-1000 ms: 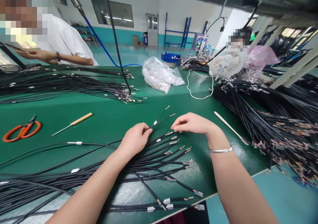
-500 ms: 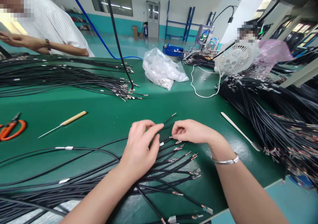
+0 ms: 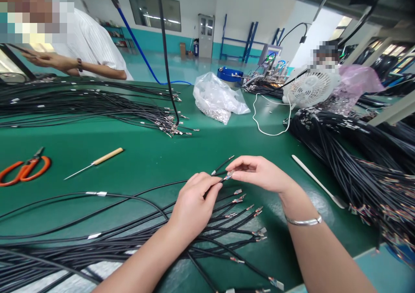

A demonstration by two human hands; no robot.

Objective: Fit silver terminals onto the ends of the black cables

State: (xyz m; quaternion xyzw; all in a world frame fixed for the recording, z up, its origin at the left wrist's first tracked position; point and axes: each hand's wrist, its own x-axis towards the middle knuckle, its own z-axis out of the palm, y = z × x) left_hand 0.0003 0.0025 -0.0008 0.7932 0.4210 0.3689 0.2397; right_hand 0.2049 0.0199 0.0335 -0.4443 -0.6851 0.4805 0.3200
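1. Head view: the left hand (image 3: 193,203) pinches one black wire (image 3: 220,181) between thumb and fingertips, just above the near cable bundle (image 3: 129,236).
2. The right hand (image 3: 263,174) has thumb and forefinger closed on the metal terminal (image 3: 229,175) at that wire's end, near the middle of the green table (image 3: 145,152).
3. At left lie orange scissors (image 3: 24,170) and a wooden-handled awl (image 3: 97,162). A white stick (image 3: 317,181) lies at right, beside a large cable heap (image 3: 356,150).
4. Far across the table are a plastic bag (image 3: 218,98), a white fan (image 3: 309,89) and another cable spread (image 3: 81,104).
5. The room has a teal floor (image 3: 181,68), and a blue rack (image 3: 248,42) stands by the white wall. A co-worker's hand (image 3: 48,60) is at far left.
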